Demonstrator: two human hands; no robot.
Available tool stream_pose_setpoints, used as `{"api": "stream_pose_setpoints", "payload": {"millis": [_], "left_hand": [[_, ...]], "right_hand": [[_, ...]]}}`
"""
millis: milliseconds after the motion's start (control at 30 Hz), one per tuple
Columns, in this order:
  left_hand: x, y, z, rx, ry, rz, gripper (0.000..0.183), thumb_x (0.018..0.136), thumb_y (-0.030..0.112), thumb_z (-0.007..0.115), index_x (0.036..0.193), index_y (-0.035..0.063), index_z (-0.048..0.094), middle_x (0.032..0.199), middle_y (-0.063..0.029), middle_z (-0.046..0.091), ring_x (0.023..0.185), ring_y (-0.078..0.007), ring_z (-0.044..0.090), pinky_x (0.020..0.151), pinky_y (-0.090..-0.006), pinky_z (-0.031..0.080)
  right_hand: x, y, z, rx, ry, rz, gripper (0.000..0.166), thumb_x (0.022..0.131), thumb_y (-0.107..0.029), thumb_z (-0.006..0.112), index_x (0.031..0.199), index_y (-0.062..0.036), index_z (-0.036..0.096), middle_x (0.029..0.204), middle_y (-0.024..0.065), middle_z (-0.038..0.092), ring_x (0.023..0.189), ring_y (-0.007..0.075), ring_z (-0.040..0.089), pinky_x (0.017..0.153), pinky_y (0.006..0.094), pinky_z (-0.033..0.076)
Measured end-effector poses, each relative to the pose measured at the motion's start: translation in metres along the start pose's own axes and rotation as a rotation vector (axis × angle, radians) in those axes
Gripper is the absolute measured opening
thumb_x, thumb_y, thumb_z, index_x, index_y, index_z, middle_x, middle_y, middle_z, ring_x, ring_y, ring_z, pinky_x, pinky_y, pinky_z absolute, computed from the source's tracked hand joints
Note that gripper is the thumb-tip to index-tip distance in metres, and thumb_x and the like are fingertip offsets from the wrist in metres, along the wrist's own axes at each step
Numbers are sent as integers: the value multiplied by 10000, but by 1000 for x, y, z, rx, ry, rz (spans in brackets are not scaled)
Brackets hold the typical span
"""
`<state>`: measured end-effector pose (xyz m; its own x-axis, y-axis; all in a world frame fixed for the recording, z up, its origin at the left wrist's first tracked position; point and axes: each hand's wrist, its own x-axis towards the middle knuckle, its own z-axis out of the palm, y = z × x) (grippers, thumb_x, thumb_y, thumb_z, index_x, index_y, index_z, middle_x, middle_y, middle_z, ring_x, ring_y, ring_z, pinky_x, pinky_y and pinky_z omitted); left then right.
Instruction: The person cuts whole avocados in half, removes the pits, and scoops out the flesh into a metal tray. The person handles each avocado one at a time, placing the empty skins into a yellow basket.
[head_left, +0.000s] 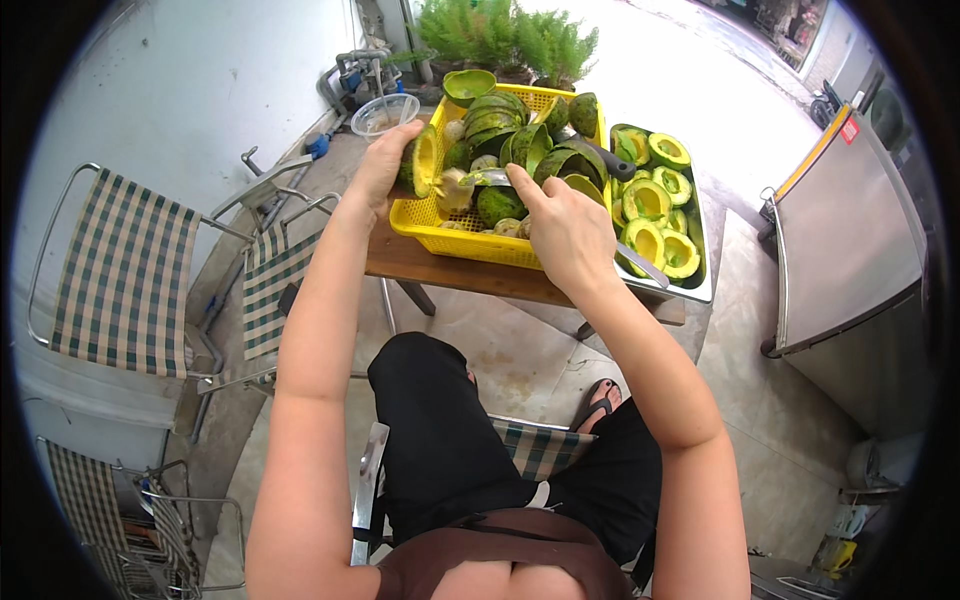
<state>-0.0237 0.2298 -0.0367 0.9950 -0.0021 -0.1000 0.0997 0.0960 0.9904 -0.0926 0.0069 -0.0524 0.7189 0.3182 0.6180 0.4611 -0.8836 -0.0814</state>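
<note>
My left hand (386, 161) holds an avocado half (422, 161), its yellow cut face turned to the right. In my right hand (574, 229) is a metal spoon (487, 178), the index finger along it and the handle sticking out behind. The spoon's tip is beside a pale avocado pit (454, 191), close to the half; whether they touch I cannot tell. Both hands are over a yellow plastic basket (472, 249). Stacked empty avocado skins (495, 120), a whole-looking dark green avocado (500, 205) and several pits lie inside it.
Right of the basket, a metal tray (701, 289) holds several peeled avocado halves (646, 199). A black-handled utensil (619, 166) lies across the basket's right side. Behind are a clear plastic tub (384, 114) and green plants (510, 37). The wooden table (465, 271) supports the basket.
</note>
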Motion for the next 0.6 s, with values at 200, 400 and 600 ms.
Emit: {"api": "stream_pose_setpoints", "payload": {"millis": [200, 400, 600], "left_hand": [[-40, -4, 24, -593, -318, 154, 499, 888, 442, 393, 1161, 37, 496, 1083, -162, 570, 995, -284, 573, 843, -413, 487], [-88, -43, 96, -901, -490, 139, 663, 850, 581, 412, 1262, 62, 404, 1232, -232, 454, 1107, -367, 483, 962, -429, 403], [-114, -86, 130, -908, -510, 75, 684, 817, 594, 482, 1321, 162, 315, 1229, -200, 449, 1127, -328, 484, 854, -547, 469]], "right_hand": [[-6, 16, -31, 269, 81, 221, 337, 789, -56, 519, 1124, -93, 537, 678, 150, 576, 618, 338, 585, 555, 439, 460], [-30, 22, -79, 333, 65, 221, 274, 804, -12, 513, 1076, -19, 479, 723, 198, 591, 650, 361, 585, 555, 443, 450], [-72, 38, -86, 130, 114, 117, 318, 773, 3, 533, 1088, -31, 498, 811, 148, 614, 642, 302, 600, 530, 372, 474]]}}
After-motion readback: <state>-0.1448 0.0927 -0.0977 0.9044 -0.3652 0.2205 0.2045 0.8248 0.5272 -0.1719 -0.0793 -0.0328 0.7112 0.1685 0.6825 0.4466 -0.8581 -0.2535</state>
